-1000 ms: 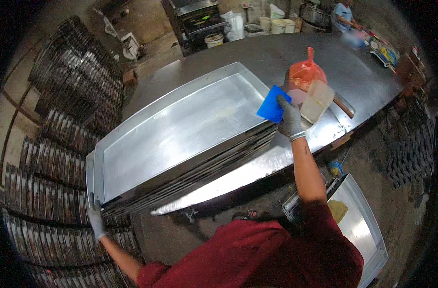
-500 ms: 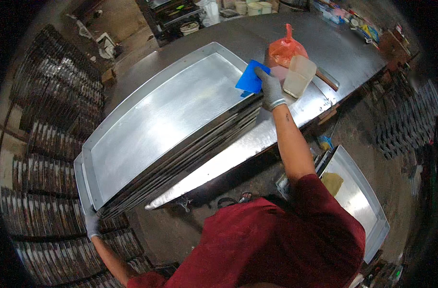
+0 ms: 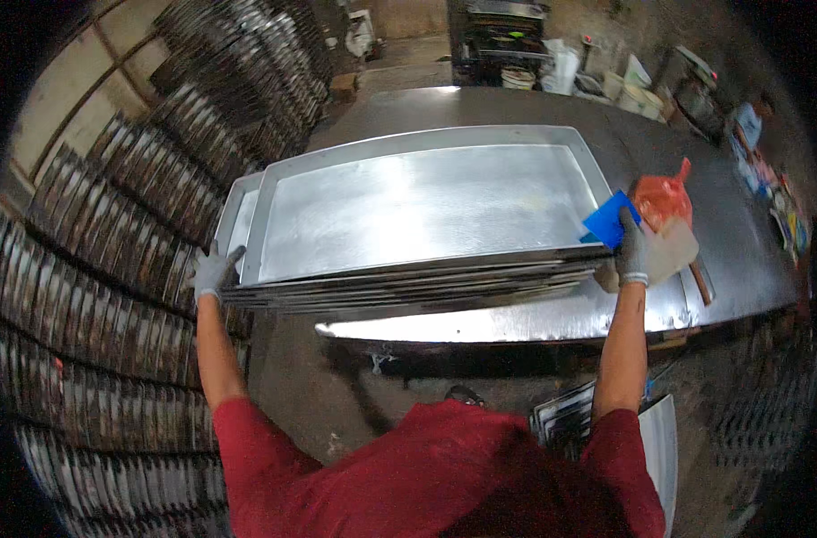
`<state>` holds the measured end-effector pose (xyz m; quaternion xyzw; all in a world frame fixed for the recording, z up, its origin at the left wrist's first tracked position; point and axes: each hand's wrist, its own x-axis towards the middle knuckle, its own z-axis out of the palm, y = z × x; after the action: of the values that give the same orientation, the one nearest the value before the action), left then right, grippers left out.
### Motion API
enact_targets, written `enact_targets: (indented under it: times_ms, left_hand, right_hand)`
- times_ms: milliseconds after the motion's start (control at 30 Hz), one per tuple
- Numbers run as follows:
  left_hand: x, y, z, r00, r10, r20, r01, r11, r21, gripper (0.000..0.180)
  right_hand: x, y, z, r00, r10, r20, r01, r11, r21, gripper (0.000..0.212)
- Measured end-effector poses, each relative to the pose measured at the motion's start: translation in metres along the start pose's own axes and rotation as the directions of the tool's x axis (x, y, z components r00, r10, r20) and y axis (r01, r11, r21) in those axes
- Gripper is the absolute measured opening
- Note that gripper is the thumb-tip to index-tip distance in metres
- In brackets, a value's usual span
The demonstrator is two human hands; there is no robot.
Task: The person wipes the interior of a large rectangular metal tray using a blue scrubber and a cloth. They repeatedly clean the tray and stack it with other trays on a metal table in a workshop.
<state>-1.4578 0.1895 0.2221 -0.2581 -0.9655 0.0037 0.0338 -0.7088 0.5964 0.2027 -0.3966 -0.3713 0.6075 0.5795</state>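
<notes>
Dim workshop rm; tray stacks [image 3: 112,350] fill L side. Metal table [image 3: 731,242] extends past far & R edges of tray pile [image 3: 363,215]; pile's L end juts past table's near L corner. Red bag [image 3: 664,202] & pale tub [image 3: 675,251] R of pile. L hand [image 3: 216,272]: thumb & fingers spread at pile's near L corner. R hand [image 3: 632,255] pinches flat blue piece [image 3: 609,220] at top tray's near R corner. Lettering too blurred.
</notes>
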Motion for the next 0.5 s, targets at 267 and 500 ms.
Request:
enact_targets:
  times_ms: [267,500]
  left_hand:
    - [0.033,-0.044,0.047,0.836,0.528,-0.147,-0.507,0.847,0.159,0.044]
    - [0.085,-0.029,0.026,0.923,0.379,0.061,-0.38,0.925,-0.01,0.057]
  right_hand:
    - [0.04,0.025,-0.035,0.989,-0.144,-0.022,0.132,0.951,-0.279,0.034]
    - [0.03,0.024,-0.022,0.996,-0.082,-0.03,0.078,0.992,-0.096,0.039]
